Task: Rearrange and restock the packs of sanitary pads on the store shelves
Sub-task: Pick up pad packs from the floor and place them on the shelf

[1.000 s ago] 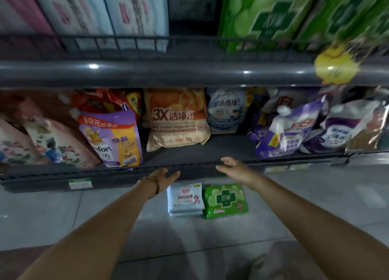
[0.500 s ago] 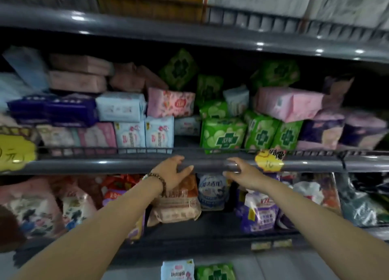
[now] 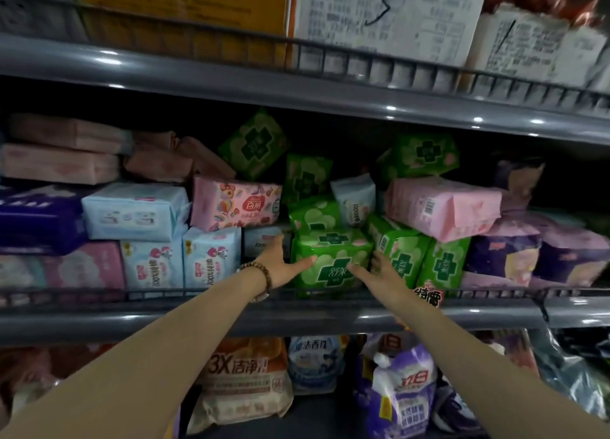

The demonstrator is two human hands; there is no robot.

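Note:
A green pack of pads (image 3: 331,262) stands at the front of the middle shelf (image 3: 297,318). My left hand (image 3: 280,263), a bead bracelet on its wrist, presses on the pack's left side with the thumb across its front. My right hand (image 3: 379,273) clasps the right side, index finger on the front. More green packs (image 3: 401,257) lean to the right and lie jumbled behind. Light blue packs (image 3: 211,257) stand to the left, a pink printed pack (image 3: 236,204) lies above them, and a large pink pack (image 3: 442,207) rests on the green ones.
A low wire rail (image 3: 158,293) runs along the shelf front. Purple packs (image 3: 505,250) fill the right end, and a dark blue pack (image 3: 39,220) and pink packs the left. Cartons (image 3: 389,12) sit on the shelf above. Detergent bags (image 3: 406,389) fill the shelf below.
The view rose from the floor and bottom shelf to the pad shelf. Both hands moved from the shelf rail up over it and closed on the green pack.

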